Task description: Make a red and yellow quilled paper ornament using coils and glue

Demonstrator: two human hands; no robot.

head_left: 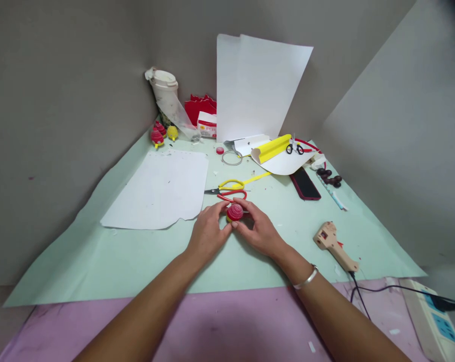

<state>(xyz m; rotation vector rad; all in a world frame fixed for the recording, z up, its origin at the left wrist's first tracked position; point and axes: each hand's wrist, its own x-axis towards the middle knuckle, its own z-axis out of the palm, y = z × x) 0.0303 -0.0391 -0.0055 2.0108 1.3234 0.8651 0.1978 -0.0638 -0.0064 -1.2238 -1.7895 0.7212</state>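
A small round red ornament point(235, 212) with fine pale lines and a yellow edge at its lower left sits between my two hands, low over the green sheet. My left hand point(209, 230) is closed on its left side with fingertips and thumb. From the other side, the fingers and thumb of my right hand point(260, 232) pinch it too. Just beyond my fingertips lie scissors point(233, 190) with one yellow and one red handle. Similar red ornaments point(157, 136) and a yellow one point(172, 132) stand at the back left.
White paper point(159, 191) lies left. A glue gun point(335, 246) with a cord rests right, near a power strip point(433, 322). Behind are a phone point(304, 184), dark round beads point(329, 177), yellow sheet point(274, 148), small scissors point(295, 149), wire coil point(232, 158) and white bucket point(165, 93).
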